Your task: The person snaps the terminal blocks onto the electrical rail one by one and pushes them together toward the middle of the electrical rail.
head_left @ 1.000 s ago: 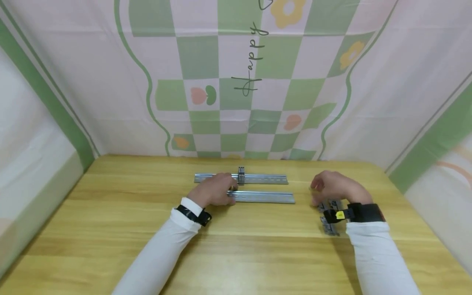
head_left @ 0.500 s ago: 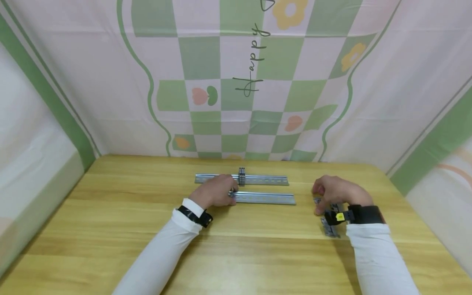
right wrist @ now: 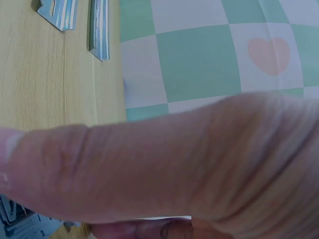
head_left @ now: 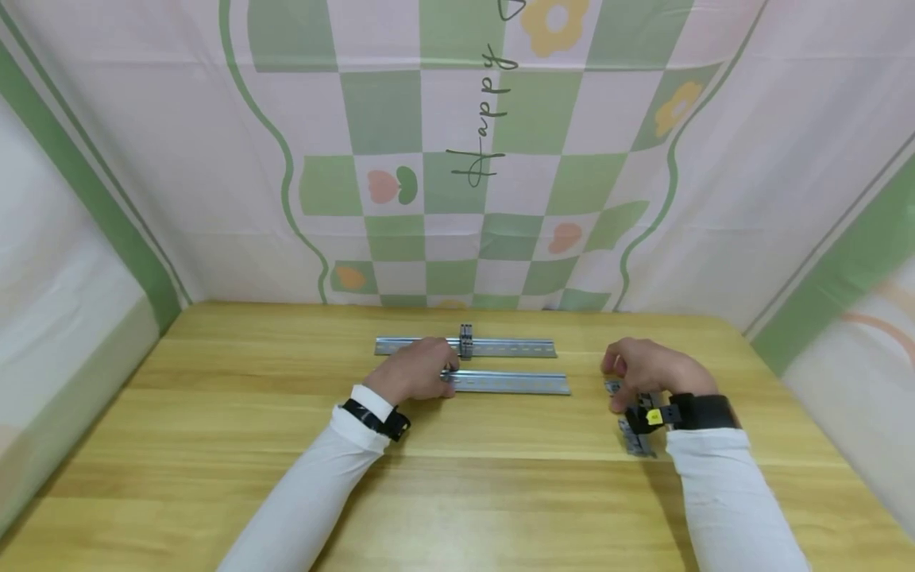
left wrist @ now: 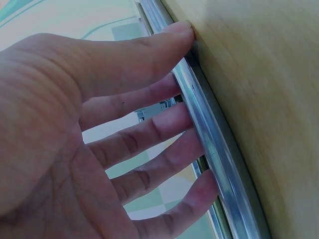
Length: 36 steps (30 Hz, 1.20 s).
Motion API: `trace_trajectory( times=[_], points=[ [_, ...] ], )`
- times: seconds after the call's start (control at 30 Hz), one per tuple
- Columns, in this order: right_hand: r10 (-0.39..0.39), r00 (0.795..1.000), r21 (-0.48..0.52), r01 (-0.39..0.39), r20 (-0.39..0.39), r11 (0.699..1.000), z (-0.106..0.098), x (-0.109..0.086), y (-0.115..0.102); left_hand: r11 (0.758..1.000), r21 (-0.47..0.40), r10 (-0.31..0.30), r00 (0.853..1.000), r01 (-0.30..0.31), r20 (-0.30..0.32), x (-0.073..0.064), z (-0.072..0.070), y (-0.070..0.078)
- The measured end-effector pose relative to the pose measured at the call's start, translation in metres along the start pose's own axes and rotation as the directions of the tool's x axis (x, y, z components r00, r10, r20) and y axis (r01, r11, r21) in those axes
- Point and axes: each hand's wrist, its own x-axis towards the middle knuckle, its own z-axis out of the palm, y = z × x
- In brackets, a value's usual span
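Observation:
My left hand (head_left: 415,371) grips the nearer slotted metal DIN rail (head_left: 511,383) by its left part. In the left wrist view, the thumb lies on one long edge of the rail and the fingertips (left wrist: 192,144) on the other. Behind it lies a second DIN rail (head_left: 515,348), with grey terminal blocks (head_left: 466,342) clipped across its middle. At the right, my right hand (head_left: 659,367) reaches down with bent fingers over loose grey terminal blocks (head_left: 636,439). One piece shows between thumb and fingers; whether they pinch it is hidden. The right wrist view shows the thumb (right wrist: 109,167) above a block (right wrist: 32,224).
Both rails lie roughly parallel on the wooden table (head_left: 457,492). A printed cloth (head_left: 457,191) with green checks hangs along the table's far edge, and more cloth hangs at both sides. Several loose blocks are partly hidden under the right wrist.
The right hand has lowered slightly among the loose blocks, and a piece now shows between its thumb and fingers. The left hand and both rails have stayed nearly still.

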Motion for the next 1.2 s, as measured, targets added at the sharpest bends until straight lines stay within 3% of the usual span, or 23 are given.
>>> trace_trajectory(
  times=[0.6,1.2],
  points=[
    [-0.107,0.991,-0.065,0.101,-0.085,0.993,0.0023,0.0051,0.0,1.0,-0.003,0.004,1.0,-0.004,0.003,-0.0008,-0.0012,0.0004],
    [-0.012,0.998,-0.047,0.009,-0.065,0.999,0.003,0.0043,-0.0039,1.0,-0.012,-0.005,1.0,0.005,0.017,-0.0025,-0.0039,0.0005]
  ],
)
